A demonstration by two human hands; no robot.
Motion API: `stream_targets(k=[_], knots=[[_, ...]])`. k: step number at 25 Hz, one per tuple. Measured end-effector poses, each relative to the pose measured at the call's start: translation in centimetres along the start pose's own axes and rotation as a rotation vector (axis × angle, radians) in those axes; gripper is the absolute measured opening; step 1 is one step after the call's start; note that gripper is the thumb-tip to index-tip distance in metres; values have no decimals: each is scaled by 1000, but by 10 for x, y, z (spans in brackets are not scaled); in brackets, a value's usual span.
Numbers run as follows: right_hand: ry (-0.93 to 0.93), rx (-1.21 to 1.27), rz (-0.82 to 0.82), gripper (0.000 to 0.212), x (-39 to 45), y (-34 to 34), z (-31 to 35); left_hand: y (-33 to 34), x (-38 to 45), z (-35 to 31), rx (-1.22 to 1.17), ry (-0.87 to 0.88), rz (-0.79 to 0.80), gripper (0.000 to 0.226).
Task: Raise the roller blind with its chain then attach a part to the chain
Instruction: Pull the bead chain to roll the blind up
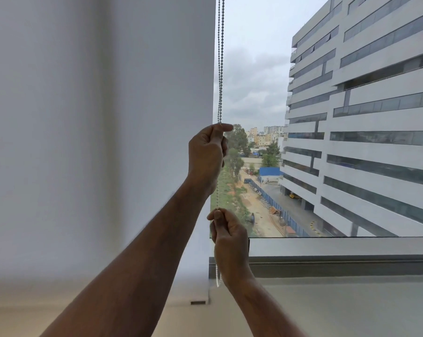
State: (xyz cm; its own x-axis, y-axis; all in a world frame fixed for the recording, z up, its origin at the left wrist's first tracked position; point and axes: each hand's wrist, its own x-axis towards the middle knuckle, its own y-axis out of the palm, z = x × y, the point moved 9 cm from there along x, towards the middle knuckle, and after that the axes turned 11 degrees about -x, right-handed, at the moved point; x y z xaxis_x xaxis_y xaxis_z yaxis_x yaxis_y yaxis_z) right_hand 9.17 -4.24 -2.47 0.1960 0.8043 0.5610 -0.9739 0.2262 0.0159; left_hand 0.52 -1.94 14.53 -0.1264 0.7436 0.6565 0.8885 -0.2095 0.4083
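A grey beaded chain (220,69) hangs as a double strand at the left edge of the window, next to the white wall. My left hand (207,156) is closed on the chain at mid height, thumb on top. Lower down, my right hand (230,242) pinches the same chain just above the sill. The chain's bottom loop (218,280) dangles below my right hand. The roller blind itself is out of view above the frame, and no separate part shows in either hand.
A white wall (96,142) fills the left half. The window glass (327,117) looks out on a large office building and a street. A grey sill (339,249) runs under the glass, with a light ledge (351,307) below it.
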Motion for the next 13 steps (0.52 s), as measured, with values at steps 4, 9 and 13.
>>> stream_targets(k=[4, 9, 13], knots=[[53, 49, 95, 27, -16, -1, -23, -8, -24, 13, 6, 44, -4, 35], [205, 61, 91, 46, -19, -11, -37, -20, -54, 23, 59, 102, 14, 34], [85, 230, 73, 39, 25, -15, 22, -39, -84, 46, 137, 78, -28, 32]])
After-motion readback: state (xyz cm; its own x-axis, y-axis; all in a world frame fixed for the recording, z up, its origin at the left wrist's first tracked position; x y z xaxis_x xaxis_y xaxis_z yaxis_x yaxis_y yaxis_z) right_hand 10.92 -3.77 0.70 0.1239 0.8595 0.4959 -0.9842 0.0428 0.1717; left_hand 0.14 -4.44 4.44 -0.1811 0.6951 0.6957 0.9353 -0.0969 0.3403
